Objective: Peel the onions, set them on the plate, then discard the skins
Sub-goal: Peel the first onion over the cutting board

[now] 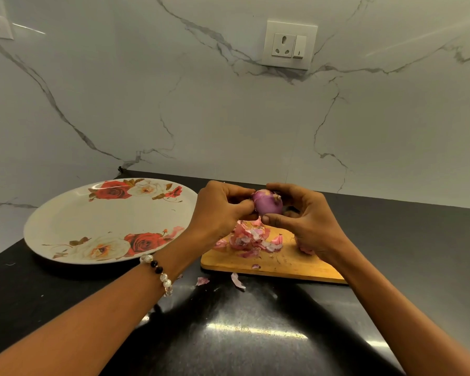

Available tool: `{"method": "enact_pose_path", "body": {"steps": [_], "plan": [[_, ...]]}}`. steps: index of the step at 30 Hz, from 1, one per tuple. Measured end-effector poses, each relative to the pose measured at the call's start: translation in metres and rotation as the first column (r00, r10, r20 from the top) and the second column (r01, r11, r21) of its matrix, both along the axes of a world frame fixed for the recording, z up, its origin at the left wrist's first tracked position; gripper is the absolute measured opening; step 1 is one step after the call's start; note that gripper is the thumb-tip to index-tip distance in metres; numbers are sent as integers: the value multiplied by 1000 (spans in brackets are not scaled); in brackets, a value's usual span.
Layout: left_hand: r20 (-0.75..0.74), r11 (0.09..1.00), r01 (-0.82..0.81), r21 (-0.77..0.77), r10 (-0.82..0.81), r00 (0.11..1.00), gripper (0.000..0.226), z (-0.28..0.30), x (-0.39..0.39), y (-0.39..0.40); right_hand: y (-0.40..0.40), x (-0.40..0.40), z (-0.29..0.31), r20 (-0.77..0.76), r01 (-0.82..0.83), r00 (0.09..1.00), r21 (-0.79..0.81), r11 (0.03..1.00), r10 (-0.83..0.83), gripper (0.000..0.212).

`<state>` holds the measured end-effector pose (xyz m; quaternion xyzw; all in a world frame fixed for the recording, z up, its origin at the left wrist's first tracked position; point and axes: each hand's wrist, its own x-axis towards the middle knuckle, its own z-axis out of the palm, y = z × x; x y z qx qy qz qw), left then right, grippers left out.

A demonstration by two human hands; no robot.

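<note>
A purple onion (267, 203) is held in the air above the wooden cutting board (280, 263). My right hand (304, 221) grips it from the right, thumb under it. My left hand (219, 210) pinches at its left side with thumb and fingertips. A heap of pink onion skins (251, 240) lies on the board below the onion. More pink onion (305, 249) shows under my right wrist, mostly hidden. The white plate (73, 221) with red rose prints sits to the left of the board, with nothing on it.
Loose skin scraps (238, 280) lie on the black counter (255, 335) in front of the board. A marble wall with a power socket (289, 44) stands behind. The counter's left edge runs close to the plate.
</note>
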<state>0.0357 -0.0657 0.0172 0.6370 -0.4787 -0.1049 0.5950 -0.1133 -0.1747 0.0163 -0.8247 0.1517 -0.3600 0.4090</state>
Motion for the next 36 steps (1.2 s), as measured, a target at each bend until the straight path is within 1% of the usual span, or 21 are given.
{"method": "enact_pose_path", "body": {"steps": [7,11,17,23,25,26,27,29,31,33,34,36], "plan": [[108,990,-125,-60,131,985,28,-4,-5,-2,5,4,-4,55,2,999,-34,999,0,72],[96,984,-154,-93,163,982,24,-4,-4,-3,6,4,-2,83,-21,996,14,1000,19,70],[-21,996,-52,-71,51,998,24,2,0,-2,5,1,2,153,-118,985,269,956,78,60],[-68,999,19,-28,-21,997,24,7,3,0,9,-2,7,111,-153,986,335,930,123,47],[-141,998,51,-27,-54,989,23,9,3,1,10,-3,8,130,-177,982,363,915,138,43],[-221,997,72,-28,-77,972,22,9,3,0,10,-2,8,154,-197,977,392,899,147,42],[-323,995,96,-33,-101,941,20,8,2,0,10,-2,8,185,-221,971,431,875,154,42],[-511,989,135,-56,-145,848,19,8,-1,0,9,-1,7,246,-262,957,515,816,152,42],[-620,984,149,-99,-179,764,20,8,-2,-1,7,0,5,288,-281,949,586,760,129,41],[-671,981,135,-136,-191,716,22,10,-1,0,6,0,5,306,-287,946,621,730,112,37],[-666,984,130,-126,-181,724,21,11,1,0,6,0,4,296,-278,949,618,735,110,34],[-572,993,113,-46,-119,811,19,10,5,0,5,0,4,243,-238,963,577,781,114,34]]}}
